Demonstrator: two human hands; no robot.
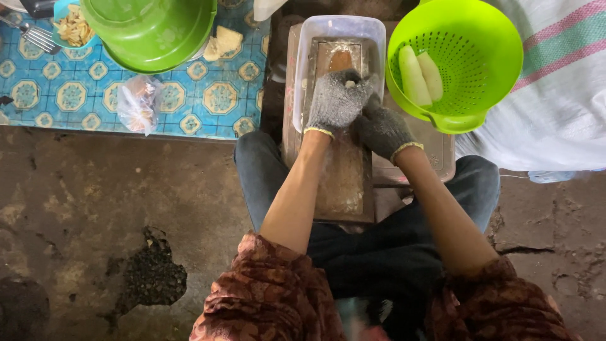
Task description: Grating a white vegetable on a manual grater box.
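Head view. A long wooden grater board (344,180) slopes from the seated person's lap up into a clear rectangular plastic tub (303,69); pale wet shavings coat its face. A small pale peeled piece (349,83) sits at the board's upper end. Left hand (336,101), in a light grey knit glove, closes down over that piece, fingers curled. Right hand (382,129), in a darker grey glove, presses against the left, curled; what it holds is hidden. Just right, a lime-green plastic colander (489,50) carries two peeled pale wedges (420,76). Left, a green plastic bowl (158,31) stands on blue patterned tiles (208,101).
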